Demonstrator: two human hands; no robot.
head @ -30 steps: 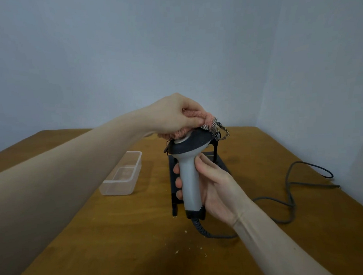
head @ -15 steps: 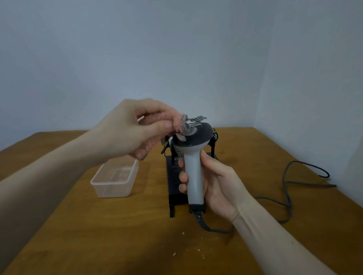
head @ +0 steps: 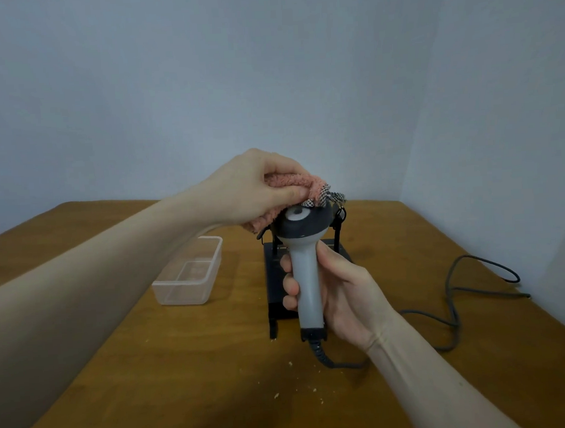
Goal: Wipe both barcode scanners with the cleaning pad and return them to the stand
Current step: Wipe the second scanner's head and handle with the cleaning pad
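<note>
My right hand (head: 335,286) grips the pale grey handle of a barcode scanner (head: 305,278) and holds it upright above the table. Its dark head points up and away from me. My left hand (head: 257,189) grips a pink fluffy cleaning pad (head: 292,184) with a checked trim and presses it on the top of the scanner's head. The black stand (head: 274,279) sits on the table right behind the scanner, mostly hidden by it. A second scanner is not visible.
A clear plastic tub (head: 189,274) lies on the wooden table (head: 185,382) left of the stand. The scanner's grey cable (head: 456,303) loops across the table's right side. Small crumbs dot the wood near me. Walls close in behind and on the right.
My left hand had drawn the pad back to the left off the scanner's head; now it is over the head again, pressing the pad down. The right hand keeps the scanner upright.
</note>
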